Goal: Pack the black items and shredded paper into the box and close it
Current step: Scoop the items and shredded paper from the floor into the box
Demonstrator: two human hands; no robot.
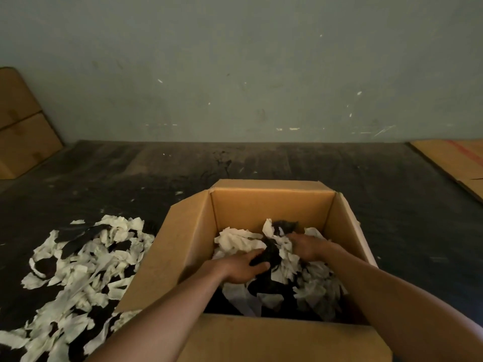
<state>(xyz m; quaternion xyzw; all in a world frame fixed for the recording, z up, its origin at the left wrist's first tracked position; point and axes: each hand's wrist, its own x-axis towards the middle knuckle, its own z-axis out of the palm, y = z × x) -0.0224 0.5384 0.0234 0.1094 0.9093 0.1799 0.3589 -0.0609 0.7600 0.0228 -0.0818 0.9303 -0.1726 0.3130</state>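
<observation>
Box (188, 246) flaps splayed (hands (241, 267) inside)

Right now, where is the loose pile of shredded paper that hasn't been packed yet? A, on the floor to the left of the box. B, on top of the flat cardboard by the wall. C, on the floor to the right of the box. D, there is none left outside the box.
A: the unpacked shredded paper lies on the dark floor left of the open box, while both hands work inside it.
</observation>
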